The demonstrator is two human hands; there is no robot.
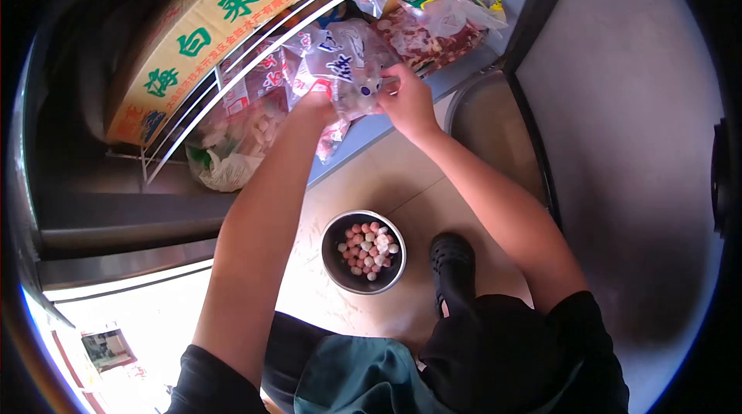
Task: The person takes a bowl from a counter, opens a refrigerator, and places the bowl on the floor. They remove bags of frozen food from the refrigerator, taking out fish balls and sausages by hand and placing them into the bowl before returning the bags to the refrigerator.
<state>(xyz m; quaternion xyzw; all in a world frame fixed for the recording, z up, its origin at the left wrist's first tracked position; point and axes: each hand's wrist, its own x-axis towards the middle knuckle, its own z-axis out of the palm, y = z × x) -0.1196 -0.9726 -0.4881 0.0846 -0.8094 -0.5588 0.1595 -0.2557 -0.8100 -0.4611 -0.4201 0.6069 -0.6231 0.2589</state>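
Observation:
Both of my hands are at a clear plastic bag (342,62) with blue and red printing, at the front of the freezer's lower shelf. On its left lower side, my left hand (315,107) is closed on the plastic, fingers partly hidden by the bag. Pinching the bag's right edge is my right hand (407,101). Its contents are hard to make out through the film. Below, on the floor, stands a metal bowl (328,269) holding many pink and white balls (365,247).
A cardboard box (205,31) sits on the white wire shelf (267,51) above. Beside my bag lie a bag of red-and-white meat pieces (433,39) and a white plastic bag (228,172). An open door (626,151) stands at right; my black shoe (453,263) is near the bowl.

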